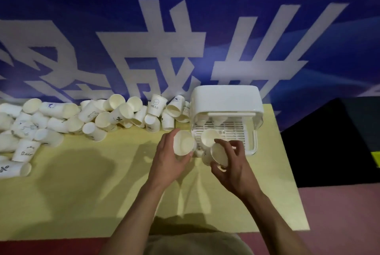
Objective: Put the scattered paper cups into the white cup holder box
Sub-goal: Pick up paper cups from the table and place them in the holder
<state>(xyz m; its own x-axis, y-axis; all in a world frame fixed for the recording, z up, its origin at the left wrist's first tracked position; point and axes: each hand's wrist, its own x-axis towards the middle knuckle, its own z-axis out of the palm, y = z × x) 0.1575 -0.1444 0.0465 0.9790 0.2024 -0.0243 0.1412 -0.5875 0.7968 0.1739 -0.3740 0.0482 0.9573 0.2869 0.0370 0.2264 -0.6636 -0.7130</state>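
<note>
The white cup holder box (227, 98) stands on the yellow table (82, 193) at the back right, its front open over a slatted rack (232, 131). My left hand (166, 162) grips a paper cup (183, 143), mouth up, just left of the box front. My right hand (232, 164) holds a second paper cup (219, 155) tilted at the rack's front edge. Another cup (209, 137) sits on the rack, and a few stand deeper inside. A big heap of scattered paper cups (98, 116) lies along the table's back left.
A blue banner with large white characters (164, 48) hangs right behind the table. The table's right edge (287, 162) drops off to a dark floor and a black object (333, 143). Loose cups reach the left edge (14, 169).
</note>
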